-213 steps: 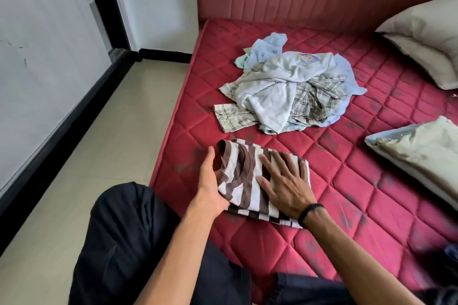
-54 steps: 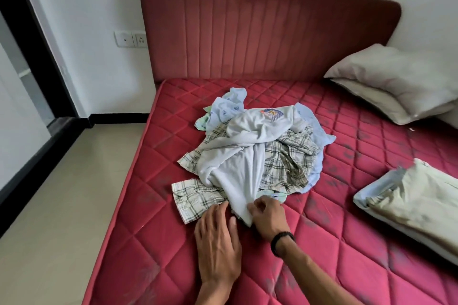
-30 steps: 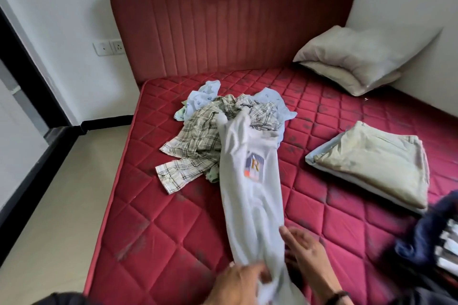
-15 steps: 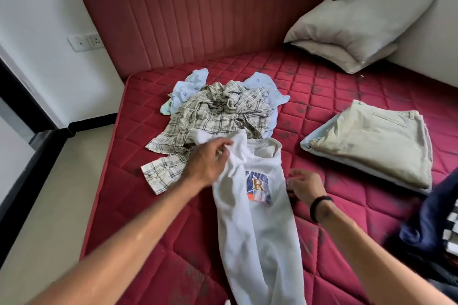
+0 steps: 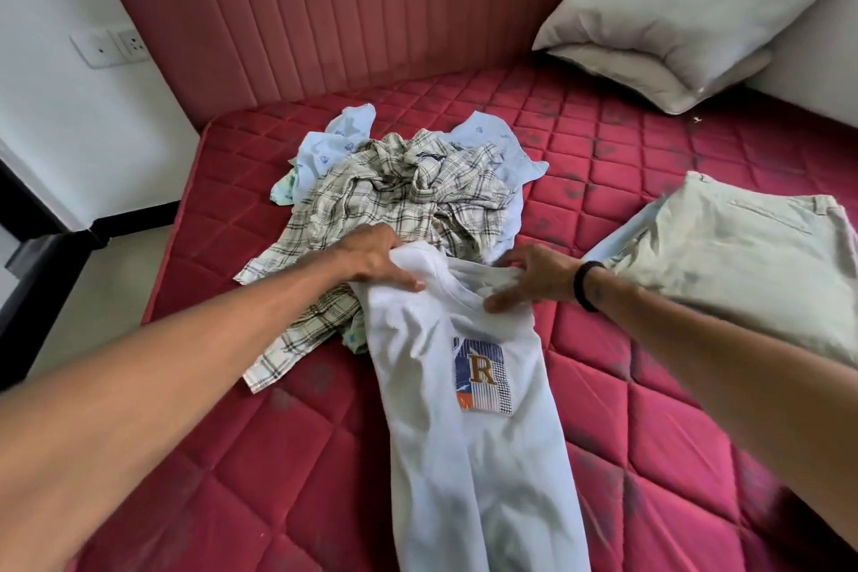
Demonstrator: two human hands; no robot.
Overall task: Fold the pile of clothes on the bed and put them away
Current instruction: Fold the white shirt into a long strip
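- The red quilted bed [image 5: 603, 432] fills nearly the whole frame, bare of sheets, with a padded red headboard [image 5: 348, 0] across the top.
- Nearest, at lower centre, a white T-shirt [image 5: 464, 455] with a patch bearing an "R" lies lengthwise on the mattress, print up, running from the bottom edge up to the middle of the frame.
- At its neck end the left hand [image 5: 376, 260] comes in from the lower left and grips the shoulder fabric left of the collar, fingers curled into the cloth.
- The right hand [image 5: 534, 276], a dark band on its wrist, comes from the right and pinches the other shoulder, thumb laid on top; the collar sits between the two hands.
- By my reckoning the shirt is only being spread flat: no fold is in it yet.
- Just behind the hands, at centre, the pile [image 5: 399, 195] remains unfolded: a crumpled plaid shirt on top, pale blue garments poking out behind and to the left. The white shirt's top edge touches it.
- At mid right, folded beige trousers [image 5: 743, 246] rest on the bed, so some folding is done, though nothing visible is put away.
- Farthest, upper right, two pillows [image 5: 673, 23] lean in the corner.
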